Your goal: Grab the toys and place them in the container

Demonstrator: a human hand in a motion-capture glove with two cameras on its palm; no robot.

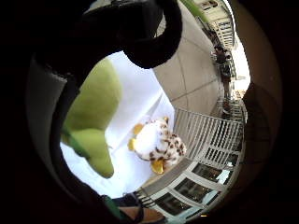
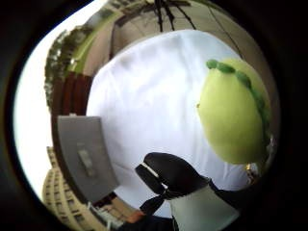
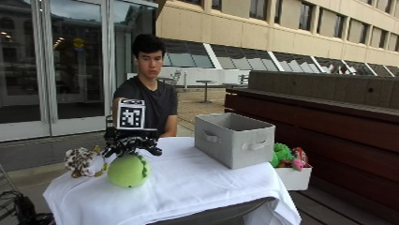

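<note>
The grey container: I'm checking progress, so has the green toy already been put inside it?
No. In the outside view the green toy sits on the white tablecloth under the gloved right hand, well apart from the grey container.

Outdoor courtyard: building facades (image 3: 262, 28), paving.

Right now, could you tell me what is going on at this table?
A person seated at the white-clothed table has their gloved right hand on top of a round green plush toy; whether the toy is lifted off the cloth cannot be told. A spotted plush toy lies beside it near the table's edge. The grey fabric container stands further along the table, apart from the hand, and its contents cannot be seen.
</note>
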